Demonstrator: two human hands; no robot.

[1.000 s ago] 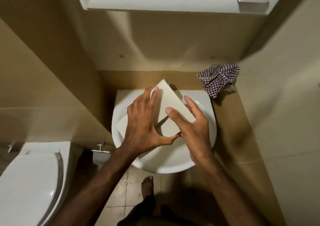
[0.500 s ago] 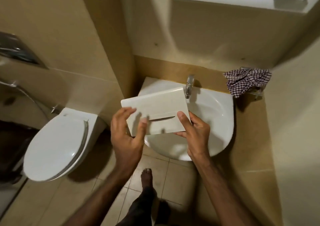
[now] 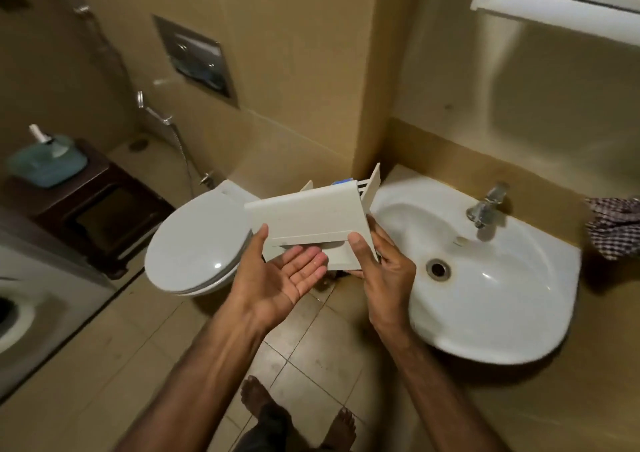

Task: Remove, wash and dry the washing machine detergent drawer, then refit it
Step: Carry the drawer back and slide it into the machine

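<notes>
Detergent drawer (image 3: 310, 219) held in air between toilet (image 3: 197, 244) and washbasin (image 3: 485, 278) — right hand (image 3: 384, 264) grip clamped on its front panel, left hand (image 3: 280, 275) open underneath — support both ends, carry level toward washing machine (image 3: 31, 313).

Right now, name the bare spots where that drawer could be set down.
The sink basin is bare between tap and front rim. The toilet lid is clear too, and floor tiles lie open between them. The stool at far left already carries a blue object; the checked cloth fills the ledge beside the tap.
</notes>
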